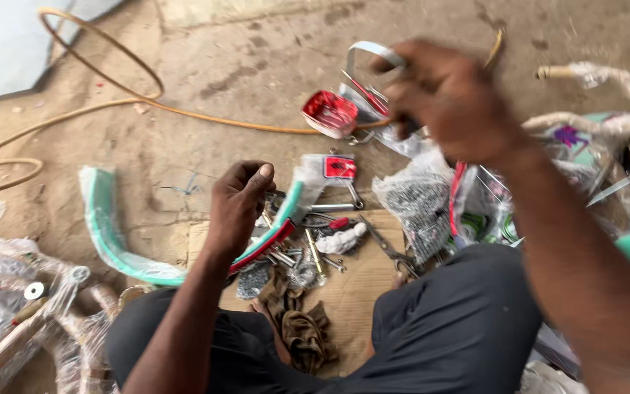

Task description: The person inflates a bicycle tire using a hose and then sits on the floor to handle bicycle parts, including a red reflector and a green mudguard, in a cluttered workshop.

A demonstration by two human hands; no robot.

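Lying at far left, plastic-wrapped metal frame tubes (16, 321) crowd the concrete floor (220, 66). The left hand (238, 201) is loosely curled, holding nothing, just above a green-and-red curved plastic mudguard (107, 233). A red reflector (329, 113) lies beyond. The right hand (450, 98), blurred, is clenched on a dark tool handle (408, 125) above a clear bag of small dark hardware (418, 204).

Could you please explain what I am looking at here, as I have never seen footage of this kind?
This single picture comes from a camera worn on a person's head, looking down at their own bare hands while they sit on a concrete floor. The left hand hovers, fingers curled, over small metal parts lying on a flat piece of cardboard, close to a plastic-wrapped green bicycle mudguard. The right hand is raised and blurred; it seems to grip something dark, but I cannot tell what. Nearby lie a red reflector, pliers, a brown rag and a yellow hose.
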